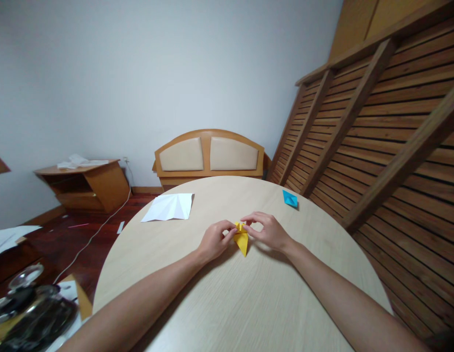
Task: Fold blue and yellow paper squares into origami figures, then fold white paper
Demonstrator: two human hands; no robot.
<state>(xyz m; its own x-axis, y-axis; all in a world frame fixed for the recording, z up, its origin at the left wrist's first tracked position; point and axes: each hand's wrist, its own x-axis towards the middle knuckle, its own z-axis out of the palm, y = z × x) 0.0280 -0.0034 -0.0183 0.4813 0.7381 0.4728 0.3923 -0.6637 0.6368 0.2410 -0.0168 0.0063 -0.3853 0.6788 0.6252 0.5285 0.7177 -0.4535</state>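
Note:
A small piece of folded yellow paper (242, 242) is between my hands over the middle of the round table (230, 303), its pointed end towards me. My left hand (216, 238) pinches its left upper edge between thumb and finger. On the other side, my right hand (266, 230) has thumb and forefinger closed on the upper right corner, with a gap showing inside the curl of the fingers. The fingertips partly cover the top folds. Farther right lies a folded blue paper piece (290, 199). A creased white sheet (170, 207) rests at the table's far left.
Beyond the table stands a headboard (208, 175) with cream panels. A slatted wooden frame (358, 122) leans along the right side. To the left are a low wooden cabinet (98, 188), a white cable (102, 228) on the floor and a bag-like dark bundle (39, 318).

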